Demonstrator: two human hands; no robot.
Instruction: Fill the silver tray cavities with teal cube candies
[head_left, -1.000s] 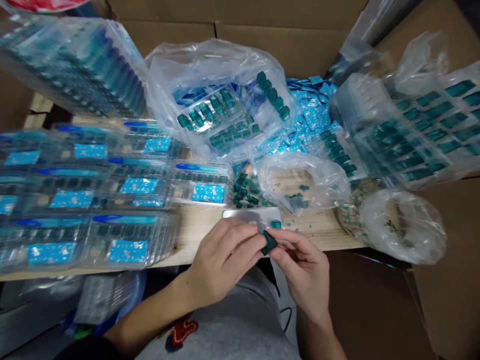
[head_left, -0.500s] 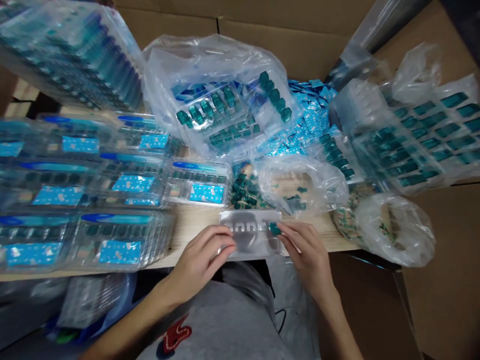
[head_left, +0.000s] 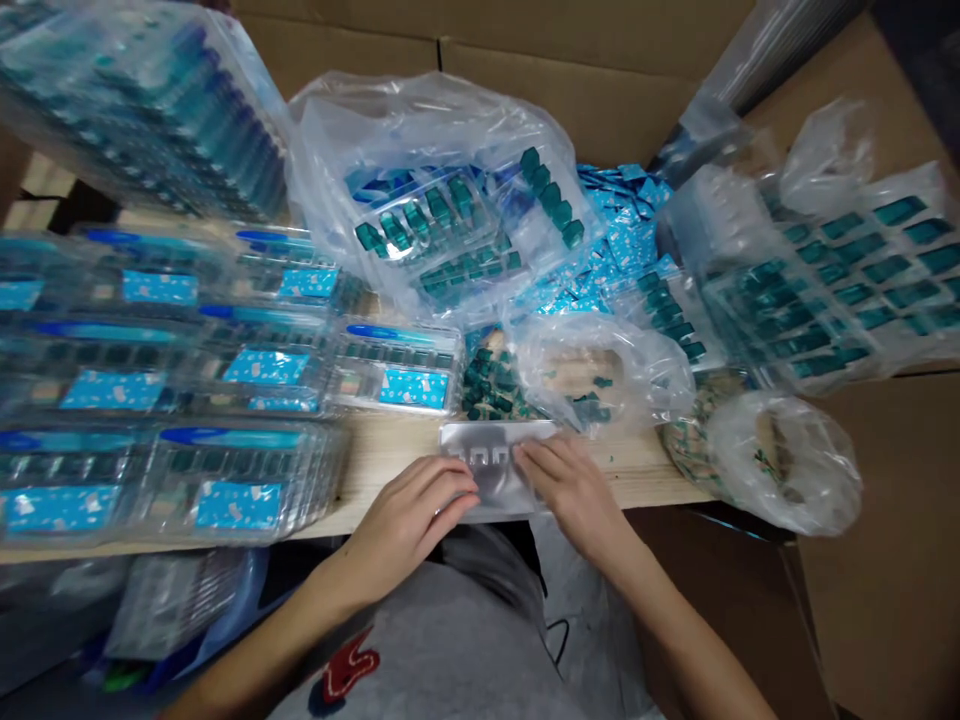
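Note:
A clear plastic blister tray [head_left: 487, 470] with moulded hollows lies at the front edge of the wooden board [head_left: 382, 470]. My left hand [head_left: 409, 520] rests on its left end, fingers together against the plastic. My right hand [head_left: 566, 490] presses on its right half and hides that part. No teal piece shows in the hollows I can see. Just beyond the tray sits a heap of loose teal pieces [head_left: 491, 385], next to a clear plastic bag [head_left: 600, 370] holding a few more.
Stacked blister packs with blue labels [head_left: 240, 475] fill the left of the board. Behind stand bulging plastic bags of teal pieces [head_left: 427, 200] and blue sachets [head_left: 622, 220]. Cardboard walls [head_left: 877, 530] surround the board, and my grey-clothed lap lies below it.
My right hand has moved left across the tray, and the teal piece at its right end is no longer visible. Earlier, both hands held a dark teal piece above the tray.

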